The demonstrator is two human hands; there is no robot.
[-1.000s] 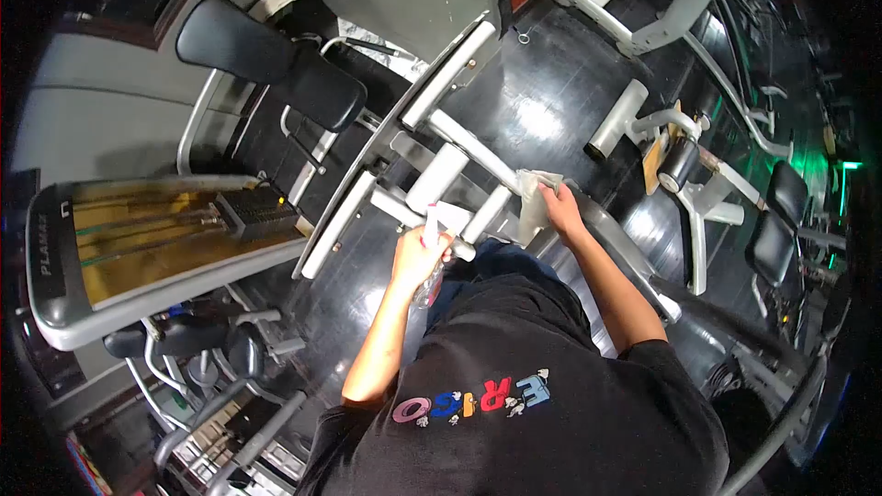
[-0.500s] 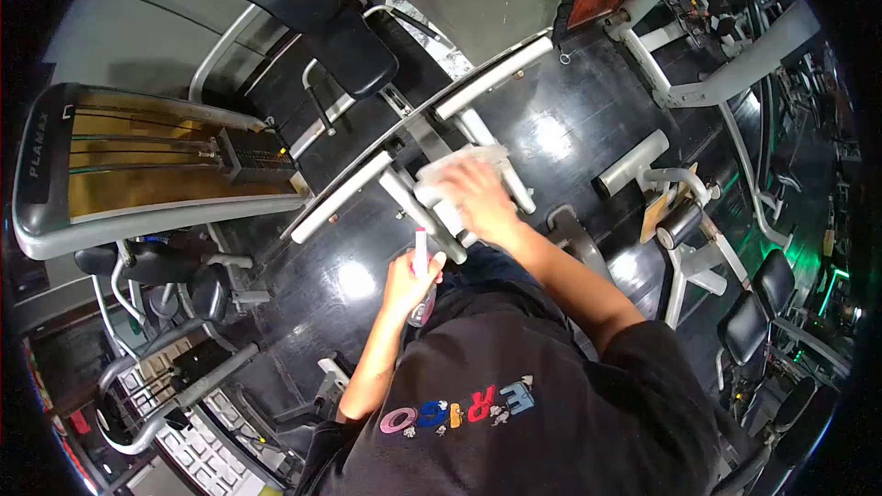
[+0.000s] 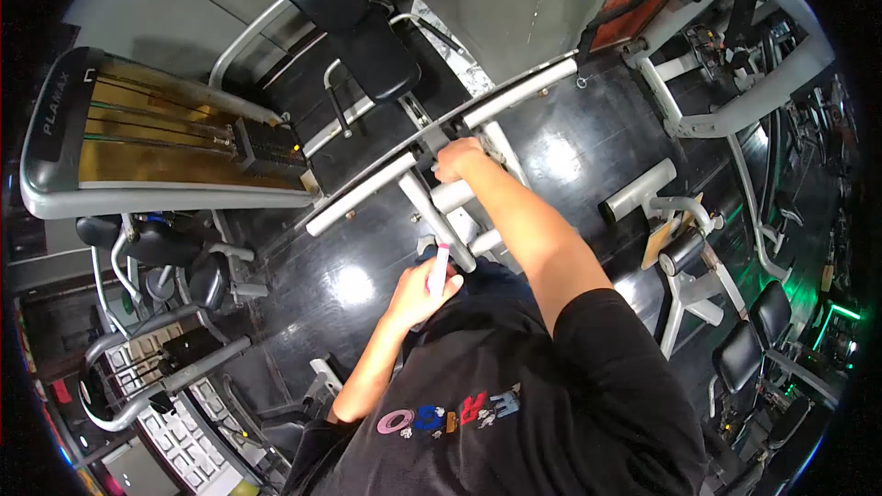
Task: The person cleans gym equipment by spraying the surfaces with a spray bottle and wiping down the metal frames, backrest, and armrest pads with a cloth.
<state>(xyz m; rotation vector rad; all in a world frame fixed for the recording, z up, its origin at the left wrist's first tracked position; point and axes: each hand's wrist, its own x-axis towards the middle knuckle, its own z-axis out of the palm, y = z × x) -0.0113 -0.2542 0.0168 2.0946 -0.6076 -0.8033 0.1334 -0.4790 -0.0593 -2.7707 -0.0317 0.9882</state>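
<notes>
My left hand (image 3: 418, 294) is closed around a spray bottle with a white neck and pink tip (image 3: 440, 268), held upright close to my body. Most of the bottle's body is hidden behind the fingers and shirt. Farther forward, my right hand (image 3: 462, 160) is closed at the middle of a machine's light grey metal frame (image 3: 363, 195). A pale cloth (image 3: 494, 149) shows a little beside its knuckles; the rest of it is covered by the hand. Just below that hand is a short white cylindrical bar (image 3: 452, 195).
A black padded seat (image 3: 390, 69) stands beyond the frame. On the left is a weight-stack tower (image 3: 138, 188). Another machine with a grey roller (image 3: 638, 191) stands to the right, and padded benches (image 3: 740, 344) are at the lower right. The floor (image 3: 354, 285) is dark and shiny.
My right hand went from spread and blurred over the pale cloth to a closed grip, slightly farther forward. My left hand still holds the spray bottle, and the view has shifted slightly.
</notes>
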